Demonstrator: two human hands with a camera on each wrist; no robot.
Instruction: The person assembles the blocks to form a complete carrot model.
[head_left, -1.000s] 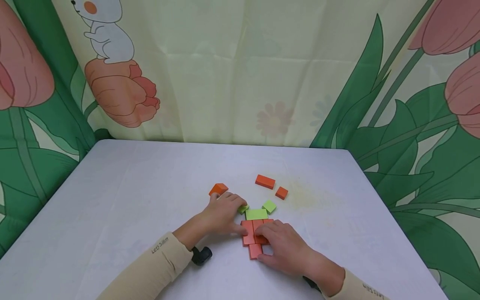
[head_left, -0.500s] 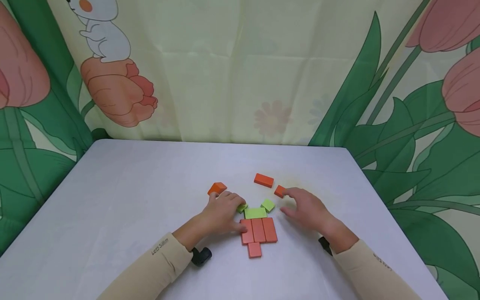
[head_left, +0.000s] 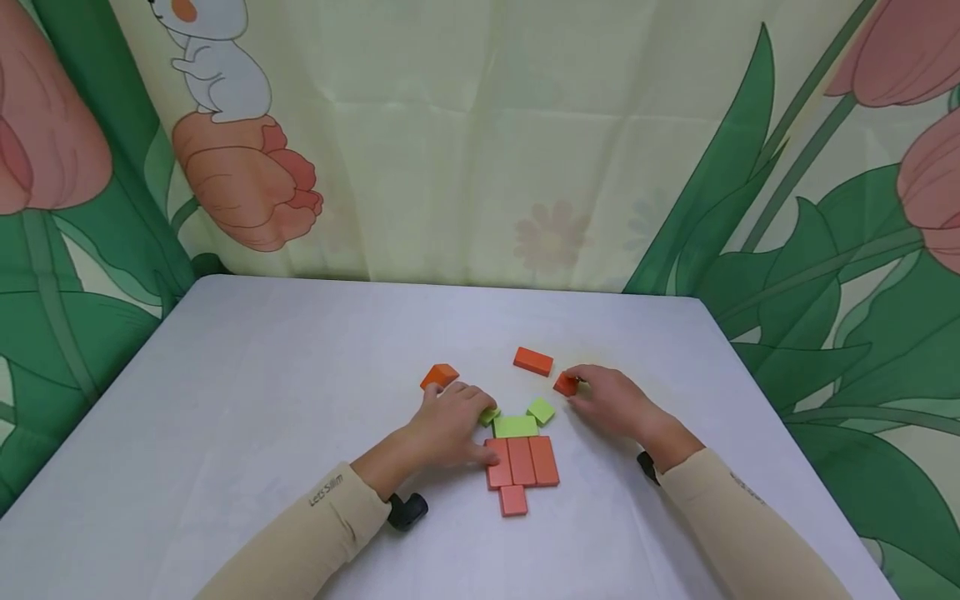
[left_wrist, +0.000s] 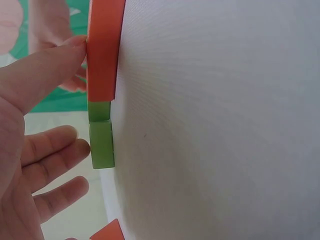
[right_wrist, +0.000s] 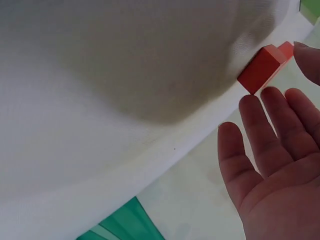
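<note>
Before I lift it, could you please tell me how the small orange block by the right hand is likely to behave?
The small orange block looks stiff, judging by its crisp edges. Its flat faces suggest it would slide rather than roll if pushed. Being small beside the right hand, it is probably light.

White cloth-covered table (head_left: 300,358) | behind it, pale yellow fabric backdrop (head_left: 420,167) (creased in places) | printed left: white cartoon animal (head_left: 228,81) seated on orange-red bulb shape (head_left: 236,179) | both sides: pink tulips (head_left: 56,117), broad green leaves (head_left: 783,292) | low centre-right: faded peach flower (head_left: 552,237)
</note>
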